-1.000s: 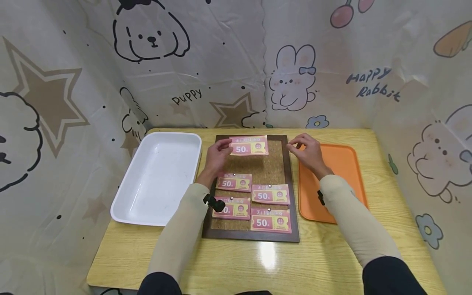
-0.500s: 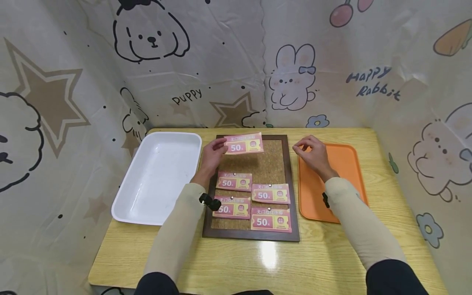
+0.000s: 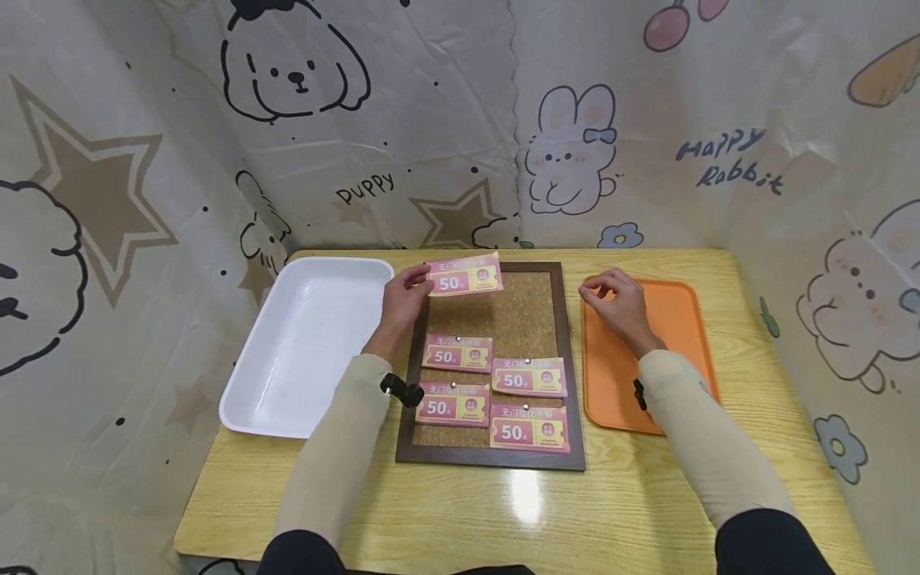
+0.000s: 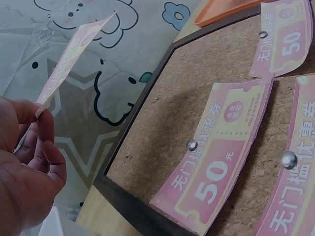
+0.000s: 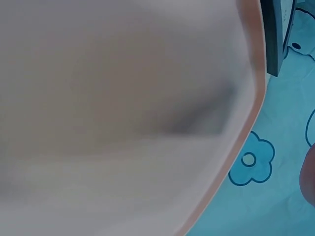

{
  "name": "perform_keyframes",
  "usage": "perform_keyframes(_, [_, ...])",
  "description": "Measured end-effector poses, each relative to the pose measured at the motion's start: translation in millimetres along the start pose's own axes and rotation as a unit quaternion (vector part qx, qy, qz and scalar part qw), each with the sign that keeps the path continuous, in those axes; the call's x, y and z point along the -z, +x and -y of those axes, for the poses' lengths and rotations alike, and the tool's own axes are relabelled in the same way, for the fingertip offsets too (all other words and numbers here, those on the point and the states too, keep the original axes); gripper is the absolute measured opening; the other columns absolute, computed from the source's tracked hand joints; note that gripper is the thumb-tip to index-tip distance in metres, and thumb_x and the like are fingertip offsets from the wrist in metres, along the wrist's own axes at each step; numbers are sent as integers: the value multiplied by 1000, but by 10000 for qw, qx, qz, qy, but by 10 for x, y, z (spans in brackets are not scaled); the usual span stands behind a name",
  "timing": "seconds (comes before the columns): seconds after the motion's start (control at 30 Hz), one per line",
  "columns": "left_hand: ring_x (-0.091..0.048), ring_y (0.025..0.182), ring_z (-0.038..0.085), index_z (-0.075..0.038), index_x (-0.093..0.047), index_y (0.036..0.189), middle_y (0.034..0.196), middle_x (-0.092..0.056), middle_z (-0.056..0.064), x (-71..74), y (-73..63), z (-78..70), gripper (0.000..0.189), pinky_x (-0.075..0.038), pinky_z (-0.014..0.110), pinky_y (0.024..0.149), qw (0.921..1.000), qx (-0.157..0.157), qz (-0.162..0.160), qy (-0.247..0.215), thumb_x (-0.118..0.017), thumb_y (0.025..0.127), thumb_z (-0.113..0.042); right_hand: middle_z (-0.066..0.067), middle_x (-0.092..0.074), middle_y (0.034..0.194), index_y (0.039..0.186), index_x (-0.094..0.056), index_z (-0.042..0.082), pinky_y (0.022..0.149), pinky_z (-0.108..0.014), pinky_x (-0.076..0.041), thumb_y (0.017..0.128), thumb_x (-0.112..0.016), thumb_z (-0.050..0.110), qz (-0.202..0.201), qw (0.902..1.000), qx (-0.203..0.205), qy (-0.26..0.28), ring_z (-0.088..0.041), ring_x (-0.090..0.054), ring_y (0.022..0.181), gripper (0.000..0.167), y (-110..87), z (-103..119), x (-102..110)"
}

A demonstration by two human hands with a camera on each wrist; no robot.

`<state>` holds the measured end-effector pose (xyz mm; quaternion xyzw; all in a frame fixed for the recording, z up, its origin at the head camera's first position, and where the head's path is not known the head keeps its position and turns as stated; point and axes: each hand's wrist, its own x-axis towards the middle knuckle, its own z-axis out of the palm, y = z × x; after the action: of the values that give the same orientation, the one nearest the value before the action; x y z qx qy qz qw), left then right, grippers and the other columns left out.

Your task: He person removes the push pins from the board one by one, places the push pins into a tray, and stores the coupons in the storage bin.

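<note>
My left hand [image 3: 402, 302] pinches a pink and yellow coupon [image 3: 465, 275] by its left end, raised over the top left of a framed cork board [image 3: 528, 315]. In the left wrist view this coupon [image 4: 71, 61] is seen nearly edge-on. My right hand [image 3: 620, 307] is over the upper left of an orange tray [image 3: 676, 335], thumb and fingertips brought together; I cannot tell whether a small thing sits between them. Several like coupons [image 3: 458, 354] are pinned lower on the board, each with a round silver pushpin [image 4: 192, 145] at its top edge.
A white basin [image 3: 309, 343] stands left of the board on the wooden table [image 3: 460, 519]. Printed curtains [image 3: 446, 144] surround the table's back and sides. A large blurred pale surface with an orange edge [image 5: 258, 93] fills most of the right wrist view.
My left hand has carried the coupon left and slightly up, towards the basin, tilting it. My right hand has drawn back right from the board's edge to over the orange tray.
</note>
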<state>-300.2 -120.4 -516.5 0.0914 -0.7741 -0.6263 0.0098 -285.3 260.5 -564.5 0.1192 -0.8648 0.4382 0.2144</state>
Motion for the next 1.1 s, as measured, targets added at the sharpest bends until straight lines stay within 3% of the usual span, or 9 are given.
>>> perform_keyframes(0.27, [-56,96,12,-7,-65,122,116,-63,12,103,9,-13,32,-47,26,82,9997,33,-76,-224,-65,91,-11,-11,-62,85,89,-75,2,73,-42,-39,81,-78,13,-306,9995,26,83,-21,-55,73,14,-55,-70,1])
perform_keyframes(0.5, [-55,86,5,-6,-64,122,106,-63,4,245,50,25,32,-43,18,70,9990,48,-275,-361,-64,90,-9,-13,-63,86,88,-74,1,73,-41,-40,80,-78,13,-398,9991,-17,140,-23,-55,72,14,-102,-95,42])
perform_keyframes(0.67, [-55,83,3,-3,-64,122,96,-60,-3,347,73,39,33,-42,15,63,9964,80,-428,-722,-64,89,-5,-13,-64,88,88,-73,1,72,-37,-40,80,-79,13,-456,9989,-87,83,-25,-56,73,15,-140,-136,62])
perform_keyframes(1.1, [-56,78,3,-7,-65,122,97,-60,-6,566,103,114,33,-43,19,65,9939,265,-790,-717,-64,89,-7,-14,-64,85,85,-74,2,70,-32,-38,78,-79,9,-613,9980,-51,117,-26,-55,71,12,-213,-244,97])
